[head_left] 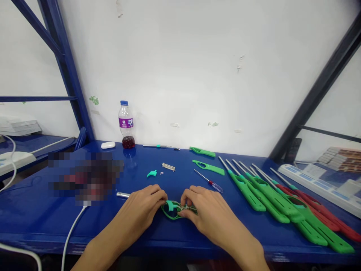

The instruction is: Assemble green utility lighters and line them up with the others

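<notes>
Near the front of the blue table, an opened green long-neck lighter lies between my hands, its inner parts exposed. Its metal tube sticks out to the left, and a teal trigger shows in its loop. My left hand is closed around the lighter where tube and body meet. The fingers of my right hand pinch at the handle, around small metallic parts and wires that they partly hide. Farther back lie a loose teal trigger, a small clear-and-metal part and a screwdriver.
Two green shell halves and a metal tube lie toward the wall. Several green lighters and red ones are piled right, beside a power strip. A bottle and white case stand back left.
</notes>
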Demonstrator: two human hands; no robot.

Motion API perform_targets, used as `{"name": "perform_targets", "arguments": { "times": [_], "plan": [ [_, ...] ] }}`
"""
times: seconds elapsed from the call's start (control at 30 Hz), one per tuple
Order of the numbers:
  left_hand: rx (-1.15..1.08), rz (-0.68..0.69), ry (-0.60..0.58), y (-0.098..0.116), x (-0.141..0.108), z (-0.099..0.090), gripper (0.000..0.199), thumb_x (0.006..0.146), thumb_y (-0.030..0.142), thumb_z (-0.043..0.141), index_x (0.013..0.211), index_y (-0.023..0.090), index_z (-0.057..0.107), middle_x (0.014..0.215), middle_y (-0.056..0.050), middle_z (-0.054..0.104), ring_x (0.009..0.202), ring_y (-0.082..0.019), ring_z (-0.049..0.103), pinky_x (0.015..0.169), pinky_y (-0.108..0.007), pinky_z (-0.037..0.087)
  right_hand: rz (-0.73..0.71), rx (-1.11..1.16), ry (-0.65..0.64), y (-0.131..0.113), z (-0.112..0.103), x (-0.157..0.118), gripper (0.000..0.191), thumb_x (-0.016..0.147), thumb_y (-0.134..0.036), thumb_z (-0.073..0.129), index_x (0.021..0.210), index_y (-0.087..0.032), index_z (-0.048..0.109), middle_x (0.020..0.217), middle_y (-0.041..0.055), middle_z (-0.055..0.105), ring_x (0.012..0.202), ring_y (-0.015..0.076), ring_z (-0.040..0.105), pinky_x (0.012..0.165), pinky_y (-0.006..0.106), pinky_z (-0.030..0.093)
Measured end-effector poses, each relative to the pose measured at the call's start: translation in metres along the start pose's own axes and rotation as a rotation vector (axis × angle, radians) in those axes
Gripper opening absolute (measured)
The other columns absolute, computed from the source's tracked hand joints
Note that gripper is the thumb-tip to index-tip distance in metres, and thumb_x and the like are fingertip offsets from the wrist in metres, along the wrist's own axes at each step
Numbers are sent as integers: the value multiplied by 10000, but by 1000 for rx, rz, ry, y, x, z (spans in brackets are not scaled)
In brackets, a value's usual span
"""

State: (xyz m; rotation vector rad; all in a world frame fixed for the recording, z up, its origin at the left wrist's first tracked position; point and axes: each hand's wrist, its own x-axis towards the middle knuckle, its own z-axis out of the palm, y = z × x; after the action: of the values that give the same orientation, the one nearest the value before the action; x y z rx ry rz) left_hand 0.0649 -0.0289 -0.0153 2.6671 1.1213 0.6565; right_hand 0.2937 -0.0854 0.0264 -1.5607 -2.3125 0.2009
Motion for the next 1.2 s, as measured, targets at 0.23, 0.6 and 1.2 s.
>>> {"name": "perform_targets", "arguments": {
  "times": [0.23, 0.6, 1.2],
  "plan": [
    [-5, 1, -1, 0, -1, -1, 241, 1062, 128, 458, 981, 220, 665, 961, -14, 669, 853, -198, 662, 772, -302, 483, -79, 6, -34, -1, -1, -2, 106, 1006, -185, 692, 965, -270, 740, 978, -14, 667, 877, 186, 656, 652, 313, 339],
    [-13, 2, 8, 0, -1, -1, 256, 1063, 145, 442, 973, 224, 668, 960, -17, 678, 846, -194, 669, 770, -296, 495, -112, -53, -19, -2, 6, 0, 73, 1006, -162, 691, 987, -220, 731, 1031, 8, 657, 962, 208, 663, 725, 334, 423],
    [-21, -2, 9, -1, -3, -2, 203, 1022, 99, 514, 931, 217, 650, 951, -16, 666, 864, -199, 665, 776, -297, 489, -152, -90, -49, -8, 8, 0, 137, 999, -70, 656, 1035, -197, 695, 1077, 30, 656, 978, 213, 674, 763, 334, 479]
  ]
}}
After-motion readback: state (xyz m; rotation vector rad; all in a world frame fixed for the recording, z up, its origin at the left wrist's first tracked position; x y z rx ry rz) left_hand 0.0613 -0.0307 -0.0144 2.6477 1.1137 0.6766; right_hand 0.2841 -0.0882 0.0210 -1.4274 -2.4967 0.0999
